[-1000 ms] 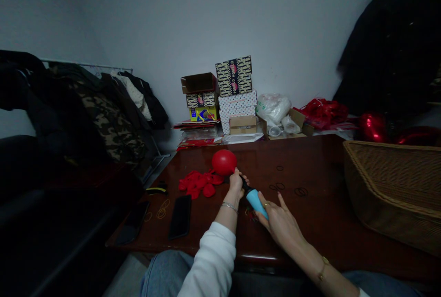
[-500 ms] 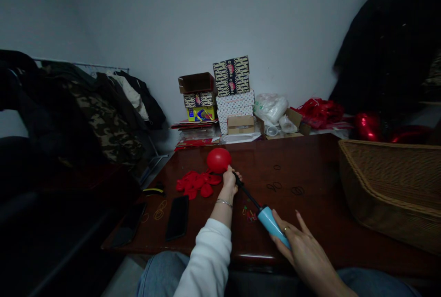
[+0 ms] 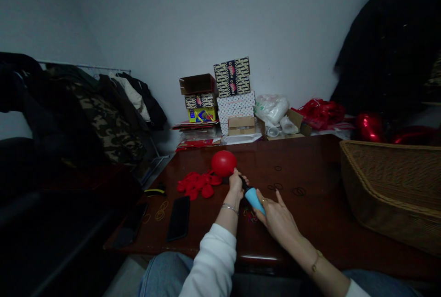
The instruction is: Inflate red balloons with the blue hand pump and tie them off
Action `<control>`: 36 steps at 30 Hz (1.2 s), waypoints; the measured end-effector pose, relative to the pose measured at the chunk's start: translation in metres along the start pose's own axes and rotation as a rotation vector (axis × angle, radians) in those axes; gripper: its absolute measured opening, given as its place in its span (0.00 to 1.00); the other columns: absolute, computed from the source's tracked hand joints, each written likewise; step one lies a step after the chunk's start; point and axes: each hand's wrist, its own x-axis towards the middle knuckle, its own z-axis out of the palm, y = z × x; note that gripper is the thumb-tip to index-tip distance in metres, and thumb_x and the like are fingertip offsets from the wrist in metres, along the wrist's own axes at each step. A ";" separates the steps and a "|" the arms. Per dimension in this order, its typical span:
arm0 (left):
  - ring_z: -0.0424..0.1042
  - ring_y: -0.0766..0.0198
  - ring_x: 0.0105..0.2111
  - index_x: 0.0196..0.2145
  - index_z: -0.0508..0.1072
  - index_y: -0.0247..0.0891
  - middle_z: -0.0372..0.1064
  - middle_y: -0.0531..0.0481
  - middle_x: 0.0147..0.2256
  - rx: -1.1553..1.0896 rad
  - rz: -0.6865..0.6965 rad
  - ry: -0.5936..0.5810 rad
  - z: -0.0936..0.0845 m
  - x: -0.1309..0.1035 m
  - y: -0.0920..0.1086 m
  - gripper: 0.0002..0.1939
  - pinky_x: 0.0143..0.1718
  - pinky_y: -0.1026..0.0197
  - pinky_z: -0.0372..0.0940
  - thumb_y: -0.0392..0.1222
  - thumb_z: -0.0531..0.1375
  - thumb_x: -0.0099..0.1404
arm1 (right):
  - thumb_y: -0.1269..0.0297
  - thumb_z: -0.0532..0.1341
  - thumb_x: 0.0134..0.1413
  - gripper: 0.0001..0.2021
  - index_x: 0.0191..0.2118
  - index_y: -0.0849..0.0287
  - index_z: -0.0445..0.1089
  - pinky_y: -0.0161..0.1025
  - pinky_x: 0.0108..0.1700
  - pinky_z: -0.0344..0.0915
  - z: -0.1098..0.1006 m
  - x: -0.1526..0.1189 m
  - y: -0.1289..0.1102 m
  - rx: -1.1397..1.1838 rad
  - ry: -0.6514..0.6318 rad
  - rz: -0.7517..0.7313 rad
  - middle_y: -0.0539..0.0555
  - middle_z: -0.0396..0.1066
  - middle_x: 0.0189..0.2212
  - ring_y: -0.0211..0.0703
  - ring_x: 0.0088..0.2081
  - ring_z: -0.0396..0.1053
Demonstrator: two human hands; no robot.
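Note:
A round, partly filled red balloon (image 3: 223, 163) sits at the tip of a light blue hand pump (image 3: 255, 201). My left hand (image 3: 236, 182) is closed around the balloon's neck where it meets the pump's black nozzle end. My right hand (image 3: 280, 219) grips the blue pump barrel, its index finger raised off it. The barrel is pushed up close to my left hand, so little of the black rod shows. Left of the balloon lies a heap of flat red balloons (image 3: 198, 183).
A dark phone (image 3: 178, 218), rubber bands (image 3: 160, 211) and a yellow-black tool (image 3: 155, 191) lie at left. Small coloured bits (image 3: 250, 215) are beneath the pump; black rings (image 3: 299, 191) lie to the right. A wicker basket (image 3: 389, 200) stands at right, stacked boxes (image 3: 236, 106) at the back.
My right hand has pushed the blue barrel up and left toward my left hand, covering most of the black rod. The balloon looks slightly larger and sits a little further right.

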 end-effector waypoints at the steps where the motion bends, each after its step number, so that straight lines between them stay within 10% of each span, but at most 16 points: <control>1: 0.56 0.70 0.14 0.25 0.56 0.39 0.54 0.56 0.16 0.001 0.007 0.000 -0.001 0.000 0.001 0.19 0.16 0.68 0.51 0.56 0.48 0.66 | 0.67 0.50 0.59 0.22 0.58 0.68 0.59 0.55 0.62 0.45 0.000 0.002 -0.001 -0.002 -0.006 0.001 0.59 0.75 0.37 0.42 0.36 0.74; 22: 0.55 0.70 0.13 0.25 0.55 0.39 0.53 0.56 0.17 -0.026 0.075 0.000 -0.021 0.016 0.027 0.16 0.16 0.68 0.51 0.50 0.47 0.68 | 0.61 0.53 0.59 0.25 0.62 0.60 0.52 0.59 0.65 0.38 0.004 -0.076 0.031 0.129 0.028 -0.090 0.58 0.71 0.49 0.44 0.46 0.71; 36: 0.54 0.71 0.13 0.26 0.55 0.39 0.53 0.57 0.16 0.019 0.037 0.012 -0.008 0.010 0.016 0.17 0.16 0.68 0.50 0.51 0.45 0.69 | 0.66 0.52 0.59 0.24 0.59 0.68 0.57 0.53 0.64 0.42 0.000 -0.003 -0.003 0.027 -0.036 0.008 0.60 0.75 0.39 0.44 0.40 0.73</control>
